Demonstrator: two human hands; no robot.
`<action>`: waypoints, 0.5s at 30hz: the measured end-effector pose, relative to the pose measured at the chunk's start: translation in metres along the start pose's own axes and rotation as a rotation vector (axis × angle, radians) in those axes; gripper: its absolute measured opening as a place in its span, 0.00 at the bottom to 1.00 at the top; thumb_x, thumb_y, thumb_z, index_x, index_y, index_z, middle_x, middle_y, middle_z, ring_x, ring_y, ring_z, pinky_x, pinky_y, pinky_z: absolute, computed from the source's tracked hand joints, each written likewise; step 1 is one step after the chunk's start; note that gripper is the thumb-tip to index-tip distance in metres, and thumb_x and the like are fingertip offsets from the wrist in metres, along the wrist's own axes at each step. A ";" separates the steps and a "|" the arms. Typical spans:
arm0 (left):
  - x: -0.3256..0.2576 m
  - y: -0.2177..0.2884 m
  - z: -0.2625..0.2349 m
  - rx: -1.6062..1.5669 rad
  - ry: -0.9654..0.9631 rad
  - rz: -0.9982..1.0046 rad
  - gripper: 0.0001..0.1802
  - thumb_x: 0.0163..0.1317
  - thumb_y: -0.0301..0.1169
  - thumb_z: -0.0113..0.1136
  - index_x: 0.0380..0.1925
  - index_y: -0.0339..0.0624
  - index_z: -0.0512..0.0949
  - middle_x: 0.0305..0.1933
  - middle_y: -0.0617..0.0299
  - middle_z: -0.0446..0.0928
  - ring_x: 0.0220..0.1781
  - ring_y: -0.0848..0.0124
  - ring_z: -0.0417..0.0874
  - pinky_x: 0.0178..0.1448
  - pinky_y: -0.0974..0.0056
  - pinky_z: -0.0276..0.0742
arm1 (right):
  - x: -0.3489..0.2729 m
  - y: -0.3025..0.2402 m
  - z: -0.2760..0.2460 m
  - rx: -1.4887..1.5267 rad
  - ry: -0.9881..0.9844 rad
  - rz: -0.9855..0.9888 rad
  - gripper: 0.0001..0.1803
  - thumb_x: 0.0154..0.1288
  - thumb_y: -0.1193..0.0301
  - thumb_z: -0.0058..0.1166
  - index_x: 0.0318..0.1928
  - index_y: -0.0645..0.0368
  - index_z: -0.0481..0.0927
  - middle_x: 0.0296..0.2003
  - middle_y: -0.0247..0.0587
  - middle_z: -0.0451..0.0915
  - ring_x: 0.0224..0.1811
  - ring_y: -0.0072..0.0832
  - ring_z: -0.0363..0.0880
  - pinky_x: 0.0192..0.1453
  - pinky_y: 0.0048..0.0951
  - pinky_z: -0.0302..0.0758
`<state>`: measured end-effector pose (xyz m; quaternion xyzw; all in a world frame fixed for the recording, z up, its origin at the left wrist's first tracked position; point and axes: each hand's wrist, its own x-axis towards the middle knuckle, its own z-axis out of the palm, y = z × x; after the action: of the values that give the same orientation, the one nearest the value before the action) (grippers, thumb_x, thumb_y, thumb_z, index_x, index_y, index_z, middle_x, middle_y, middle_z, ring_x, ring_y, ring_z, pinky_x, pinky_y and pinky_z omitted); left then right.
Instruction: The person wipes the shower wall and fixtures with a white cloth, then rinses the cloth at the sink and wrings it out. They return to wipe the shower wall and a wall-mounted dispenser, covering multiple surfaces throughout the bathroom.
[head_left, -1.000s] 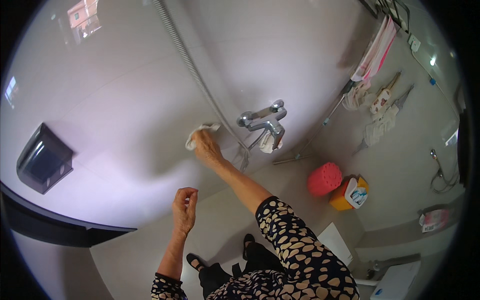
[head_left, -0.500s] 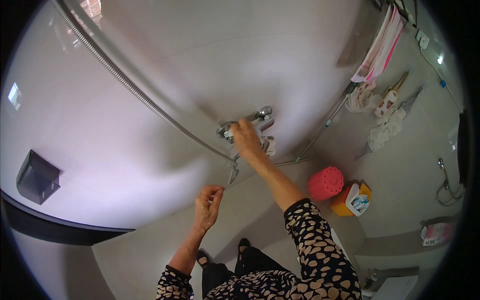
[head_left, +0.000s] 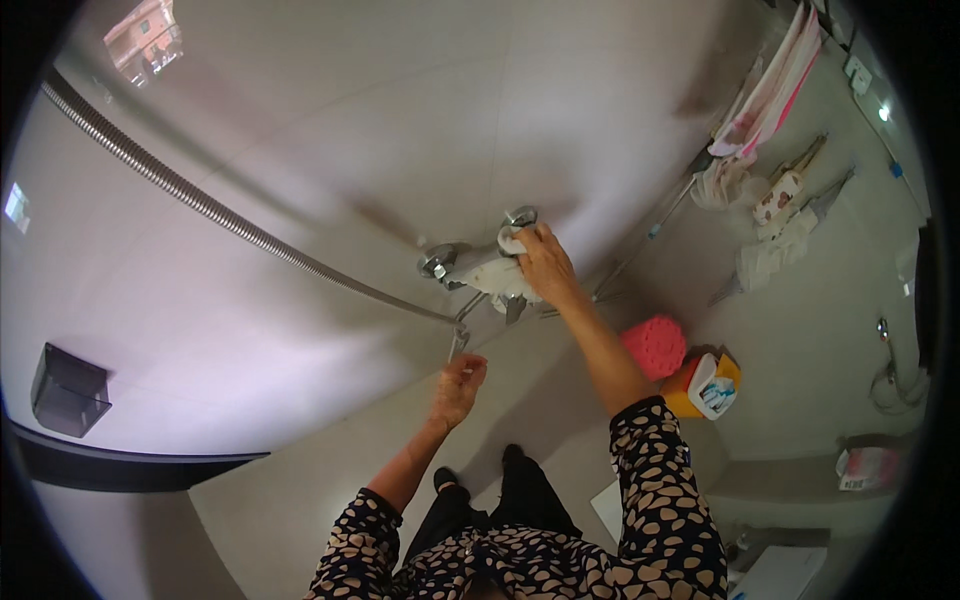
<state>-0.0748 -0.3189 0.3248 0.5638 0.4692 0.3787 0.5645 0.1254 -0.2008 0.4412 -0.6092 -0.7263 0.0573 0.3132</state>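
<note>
My right hand [head_left: 545, 265] grips a white cloth [head_left: 490, 278] and presses it against the chrome shower mixer tap [head_left: 438, 262] on the wall. The cloth drapes over the tap body, covering its middle, while the round wall mounts show at both ends. Lower down, my left hand [head_left: 462, 388] hovers with loosely curled fingers and nothing visible in them. It is just below a small metal fitting [head_left: 459, 340] at the lower end of the ribbed metal shower hose [head_left: 215, 212]; whether they touch I cannot tell.
A dark box-shaped holder [head_left: 72, 392] is on the left wall. On the floor at right stand a pink bucket-like container [head_left: 655, 346] and an orange-and-white bin [head_left: 705, 388]. A pink-and-white towel [head_left: 770, 95] and white mesh items [head_left: 780, 250] hang on the right wall.
My right hand has moved right along the tap, and the white cloth now shows spread over it. My left hand has shifted right and slightly up, nearer the fitting.
</note>
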 end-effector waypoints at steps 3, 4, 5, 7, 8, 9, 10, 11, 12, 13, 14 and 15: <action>0.024 -0.039 0.024 0.067 0.044 -0.037 0.15 0.59 0.29 0.59 0.47 0.39 0.74 0.38 0.58 0.77 0.33 0.70 0.78 0.37 0.66 0.74 | 0.007 0.008 0.000 0.005 -0.045 -0.148 0.15 0.54 0.81 0.50 0.44 0.60 0.74 0.40 0.46 0.69 0.44 0.45 0.72 0.47 0.41 0.72; 0.034 -0.052 0.035 0.085 0.078 -0.008 0.17 0.59 0.29 0.59 0.48 0.40 0.73 0.40 0.56 0.77 0.34 0.69 0.78 0.38 0.65 0.74 | 0.008 0.011 -0.002 0.022 -0.043 -0.150 0.14 0.54 0.82 0.50 0.44 0.60 0.74 0.40 0.46 0.69 0.44 0.45 0.72 0.46 0.41 0.72; 0.047 -0.064 0.052 0.095 0.110 0.031 0.19 0.58 0.30 0.60 0.50 0.40 0.72 0.42 0.55 0.76 0.36 0.67 0.78 0.39 0.64 0.75 | 0.011 0.018 -0.007 0.028 -0.037 -0.155 0.14 0.54 0.82 0.50 0.43 0.61 0.74 0.39 0.46 0.68 0.44 0.44 0.72 0.46 0.41 0.72; 0.073 -0.072 0.082 0.192 0.191 0.063 0.25 0.57 0.30 0.61 0.56 0.42 0.68 0.47 0.50 0.74 0.46 0.59 0.77 0.47 0.58 0.74 | 0.016 0.036 -0.010 0.071 0.016 -0.177 0.14 0.54 0.82 0.49 0.43 0.61 0.75 0.39 0.46 0.69 0.44 0.44 0.72 0.45 0.40 0.72; 0.087 -0.080 0.095 0.170 0.248 0.069 0.25 0.57 0.31 0.60 0.55 0.42 0.68 0.47 0.50 0.74 0.48 0.58 0.76 0.50 0.57 0.73 | 0.014 0.043 -0.009 0.108 0.051 -0.187 0.14 0.54 0.82 0.48 0.42 0.61 0.75 0.38 0.46 0.69 0.43 0.45 0.72 0.45 0.39 0.72; 0.102 -0.092 0.107 0.150 0.304 0.071 0.24 0.57 0.31 0.60 0.54 0.42 0.69 0.47 0.49 0.74 0.50 0.56 0.74 0.52 0.56 0.71 | 0.011 0.049 -0.009 0.147 0.084 -0.193 0.14 0.53 0.82 0.48 0.42 0.62 0.75 0.38 0.47 0.70 0.42 0.45 0.72 0.45 0.39 0.72; 0.119 -0.103 0.115 0.129 0.358 0.074 0.23 0.57 0.32 0.60 0.54 0.42 0.70 0.48 0.49 0.74 0.52 0.54 0.73 0.55 0.56 0.70 | 0.013 0.066 -0.008 0.128 0.129 -0.195 0.14 0.53 0.82 0.48 0.42 0.62 0.75 0.36 0.47 0.71 0.39 0.44 0.73 0.43 0.38 0.72; 0.137 -0.122 0.117 0.226 0.318 0.043 0.22 0.58 0.32 0.59 0.53 0.42 0.70 0.48 0.49 0.74 0.51 0.53 0.73 0.56 0.55 0.69 | 0.015 0.088 -0.004 0.119 0.166 -0.205 0.14 0.53 0.82 0.48 0.42 0.62 0.75 0.35 0.47 0.72 0.37 0.42 0.73 0.42 0.37 0.72; 0.151 -0.146 0.109 0.329 0.299 -0.006 0.20 0.58 0.32 0.58 0.52 0.41 0.71 0.48 0.49 0.74 0.51 0.52 0.73 0.57 0.54 0.68 | 0.018 0.101 0.004 0.133 0.189 -0.224 0.14 0.52 0.82 0.48 0.42 0.63 0.74 0.33 0.46 0.73 0.34 0.41 0.74 0.40 0.35 0.72; 0.152 -0.158 0.111 0.367 0.278 -0.048 0.20 0.59 0.32 0.57 0.51 0.41 0.71 0.48 0.50 0.74 0.51 0.52 0.72 0.57 0.55 0.67 | 0.010 0.120 0.008 0.196 0.144 -0.130 0.12 0.53 0.81 0.49 0.41 0.63 0.74 0.31 0.45 0.74 0.32 0.38 0.74 0.39 0.34 0.72; 0.152 -0.167 0.111 0.410 0.262 -0.089 0.20 0.59 0.32 0.57 0.51 0.40 0.71 0.48 0.50 0.74 0.51 0.52 0.72 0.57 0.55 0.67 | 0.006 0.135 0.010 0.262 0.104 -0.041 0.11 0.53 0.81 0.49 0.40 0.63 0.74 0.29 0.43 0.74 0.30 0.35 0.73 0.37 0.32 0.72; 0.160 -0.153 0.118 0.390 0.253 -0.086 0.20 0.59 0.31 0.58 0.52 0.40 0.70 0.49 0.50 0.73 0.51 0.55 0.72 0.55 0.56 0.68 | 0.002 0.156 0.005 0.299 0.087 0.065 0.10 0.54 0.80 0.50 0.39 0.64 0.74 0.27 0.41 0.75 0.27 0.32 0.73 0.35 0.31 0.71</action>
<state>0.0659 -0.2104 0.1479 0.5896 0.6242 0.3240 0.3972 0.2553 -0.1584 0.3653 -0.5807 -0.6753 0.1485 0.4297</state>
